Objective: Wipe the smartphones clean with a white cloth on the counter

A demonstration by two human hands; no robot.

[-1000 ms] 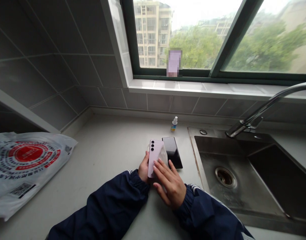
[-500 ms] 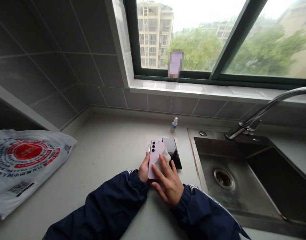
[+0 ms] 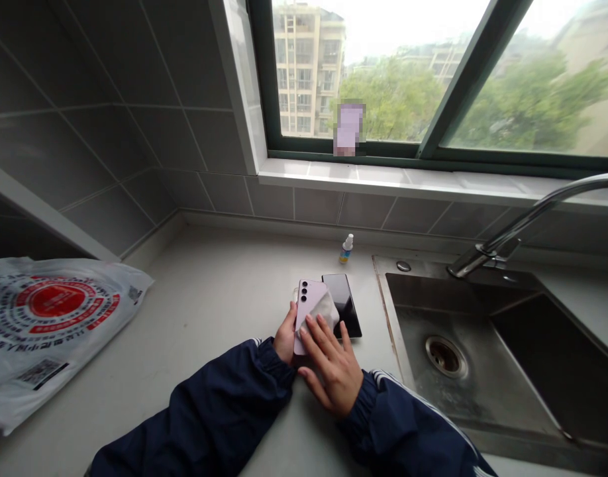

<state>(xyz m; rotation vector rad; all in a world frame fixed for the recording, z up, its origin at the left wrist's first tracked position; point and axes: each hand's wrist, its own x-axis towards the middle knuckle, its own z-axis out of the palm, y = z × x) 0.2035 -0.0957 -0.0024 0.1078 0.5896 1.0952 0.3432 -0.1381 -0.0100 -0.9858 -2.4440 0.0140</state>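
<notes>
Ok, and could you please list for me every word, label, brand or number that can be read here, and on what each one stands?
White plastic bag: red round print and rings of small text, too blurred to read.
Barcode label on the bag: too small to read.
Small spray bottle: label too small to read.
Lilac phone: no readable text shows.
</notes>
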